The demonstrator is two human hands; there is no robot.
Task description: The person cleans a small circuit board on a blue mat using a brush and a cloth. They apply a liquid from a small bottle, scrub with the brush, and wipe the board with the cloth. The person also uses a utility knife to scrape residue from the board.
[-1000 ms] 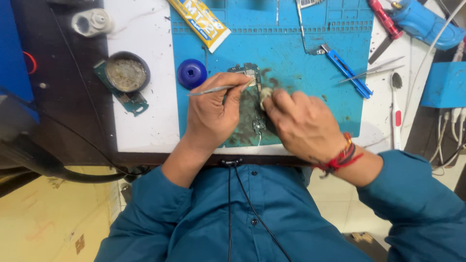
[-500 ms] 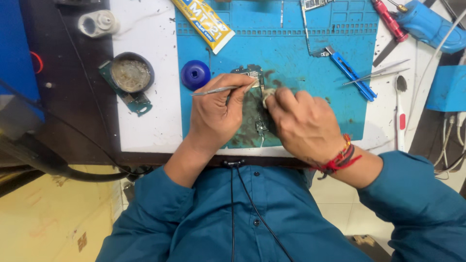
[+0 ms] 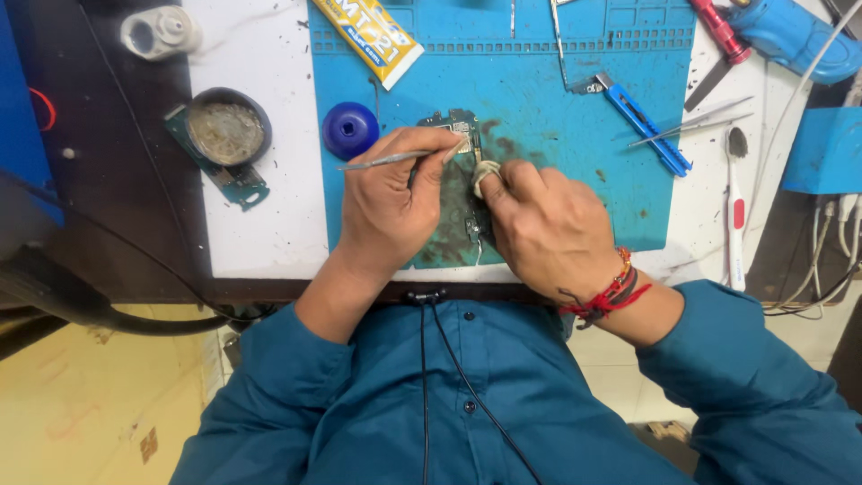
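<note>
Gripping metal tool [image 3: 388, 161] in left hand [image 3: 391, 211], right hand [image 3: 543, 229] curled on circuit board [image 3: 460, 126]

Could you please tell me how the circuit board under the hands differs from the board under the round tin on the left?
The circuit board lies on the blue mat, largely covered by the left hand and right hand; the left board lies on the white tabletop, untouched. The tin sits on the left board; a pale wad in the right hand's grip presses on the circuit board. Both are green.

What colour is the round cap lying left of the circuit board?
Dark blue cap, seen in the head view.
</note>
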